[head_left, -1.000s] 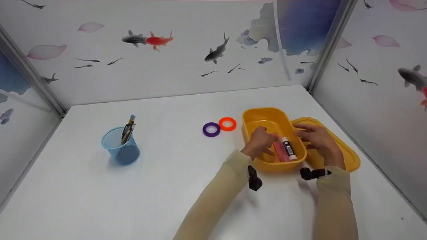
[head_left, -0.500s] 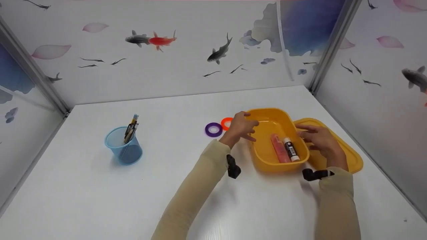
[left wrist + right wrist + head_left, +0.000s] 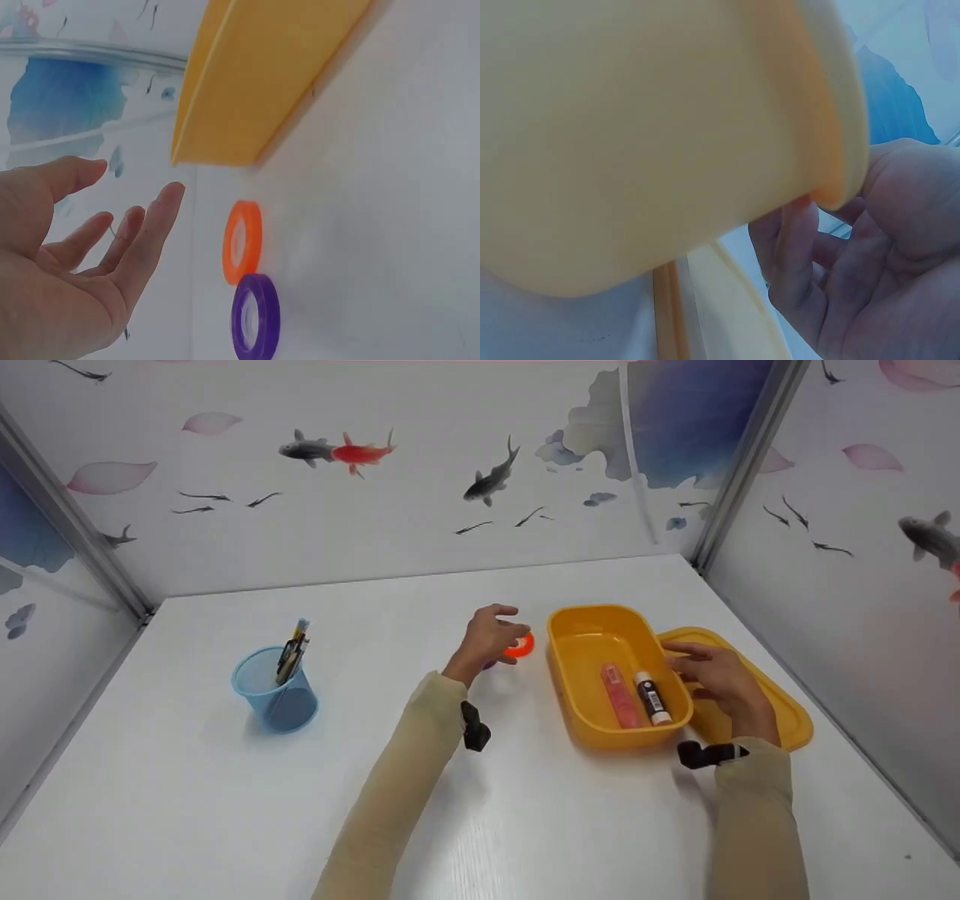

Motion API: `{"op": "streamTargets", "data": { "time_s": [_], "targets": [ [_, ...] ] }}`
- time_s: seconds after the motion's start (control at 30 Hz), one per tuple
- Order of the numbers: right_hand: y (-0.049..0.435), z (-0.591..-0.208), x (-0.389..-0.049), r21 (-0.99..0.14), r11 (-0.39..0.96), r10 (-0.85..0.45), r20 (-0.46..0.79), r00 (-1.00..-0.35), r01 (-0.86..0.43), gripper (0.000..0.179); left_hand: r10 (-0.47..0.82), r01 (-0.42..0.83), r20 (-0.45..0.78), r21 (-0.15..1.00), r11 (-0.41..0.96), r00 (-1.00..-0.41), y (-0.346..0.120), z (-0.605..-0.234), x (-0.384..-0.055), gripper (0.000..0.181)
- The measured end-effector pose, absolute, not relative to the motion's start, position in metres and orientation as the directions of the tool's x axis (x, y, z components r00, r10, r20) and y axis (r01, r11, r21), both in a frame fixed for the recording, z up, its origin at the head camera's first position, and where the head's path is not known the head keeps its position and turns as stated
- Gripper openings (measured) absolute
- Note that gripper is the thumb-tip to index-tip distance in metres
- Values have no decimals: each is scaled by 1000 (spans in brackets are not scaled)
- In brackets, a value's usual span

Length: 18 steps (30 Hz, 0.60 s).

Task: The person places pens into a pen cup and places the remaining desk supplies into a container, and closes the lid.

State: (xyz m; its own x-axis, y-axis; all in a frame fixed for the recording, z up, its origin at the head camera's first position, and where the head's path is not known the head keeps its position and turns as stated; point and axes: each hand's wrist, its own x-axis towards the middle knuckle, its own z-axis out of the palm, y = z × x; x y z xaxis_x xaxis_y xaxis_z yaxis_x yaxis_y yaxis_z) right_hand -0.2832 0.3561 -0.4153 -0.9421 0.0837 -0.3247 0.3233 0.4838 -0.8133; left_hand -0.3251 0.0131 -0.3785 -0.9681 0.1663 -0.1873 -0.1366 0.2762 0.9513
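My left hand (image 3: 487,637) hovers over two tape rolls with its fingers spread and nothing in them. The orange tape roll (image 3: 242,242) and the purple tape roll (image 3: 256,318) lie flat, side by side; in the head view the hand covers most of the purple one. My right hand (image 3: 720,679) grips the right rim of an open yellow box (image 3: 564,690), with fingertips under the lip in the right wrist view. Inside the box lie a black and white glue stick (image 3: 653,699) and a long pink translucent item (image 3: 621,696).
A yellow lid (image 3: 780,712) lies on the white table (image 3: 390,780) under my right hand, beside the box. To the left stands a light blue cup (image 3: 281,701) with several pens and brushes (image 3: 292,652). Printed wall panels (image 3: 360,510) enclose the back and sides.
My left hand has come out of the box and moved left over the tape rolls. The pink item has shifted slightly leftward, away from the glue stick. My right hand stays at the rim.
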Motion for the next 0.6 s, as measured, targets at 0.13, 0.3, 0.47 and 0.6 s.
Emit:
{"op": "streamTargets", "data": {
  "time_s": [0.13, 0.3, 0.47, 0.6],
  "targets": [
    [357, -416, -283, -813, 481, 89, -327, -941, 328, 65, 134, -121, -170, 943, 309, -976, 0, -387, -332, 50],
    [356, -416, -282, -815, 477, 89, -328, -940, 330, 66, 69, -52, -79, 941, 334, -994, -15, -402, -338, 47],
    [356, -416, -281, -817, 479, 90, -318, -944, 320, 64, 34, 21, 8, 913, 407, -999, -24, -420, -343, 46],
    [356, -416, -282, -817, 478, 87, -321, -943, 323, 65, 32, 32, 20, 895, 445, -999, -27, -432, -346, 53]
  ]
}}
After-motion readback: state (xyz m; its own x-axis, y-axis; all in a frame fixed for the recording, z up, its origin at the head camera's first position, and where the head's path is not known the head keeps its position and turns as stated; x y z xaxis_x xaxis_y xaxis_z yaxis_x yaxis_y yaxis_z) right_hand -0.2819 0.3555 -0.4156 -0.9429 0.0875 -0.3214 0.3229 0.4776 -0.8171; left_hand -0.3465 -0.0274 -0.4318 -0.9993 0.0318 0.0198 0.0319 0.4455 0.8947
